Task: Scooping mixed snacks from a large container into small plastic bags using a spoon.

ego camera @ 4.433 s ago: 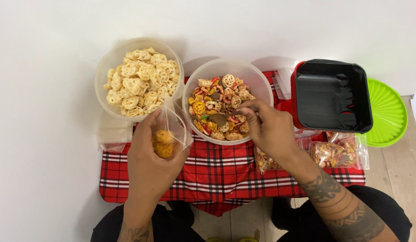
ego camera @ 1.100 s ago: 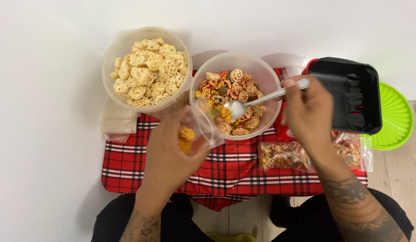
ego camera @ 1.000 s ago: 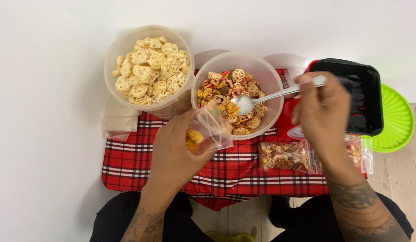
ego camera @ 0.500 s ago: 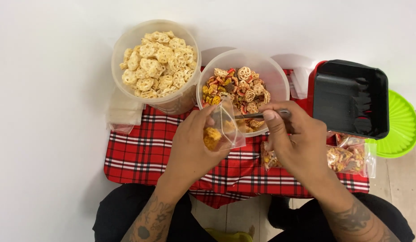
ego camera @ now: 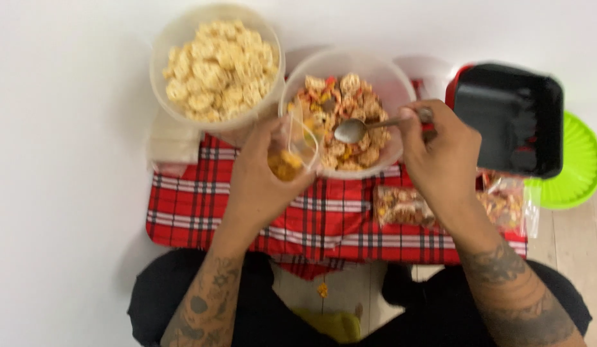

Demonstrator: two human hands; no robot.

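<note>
Two hands at work over the red plaid cloth [ego camera: 324,218]. Since half a second ago the right hand [ego camera: 440,160] has pulled right and up, and the spoon [ego camera: 366,127] it grips now sits with its bowl over the mixed-snack bowl [ego camera: 340,115] rather than at the bag mouth. Left hand [ego camera: 263,177] still clenched round the small clear bag [ego camera: 292,151], snacks in its bottom, held at the mixed bowl's near-left rim. Big tub of pale ring snacks [ego camera: 215,64] stands at the cloth's far-left corner, touching the mixed bowl. Black tray [ego camera: 510,119] at the far-right corner, overlapping a green lid [ego camera: 571,170]. Filled snack bags [ego camera: 401,205] lie near the right edge, partly hidden by the right wrist. Frame is blurred.
</note>
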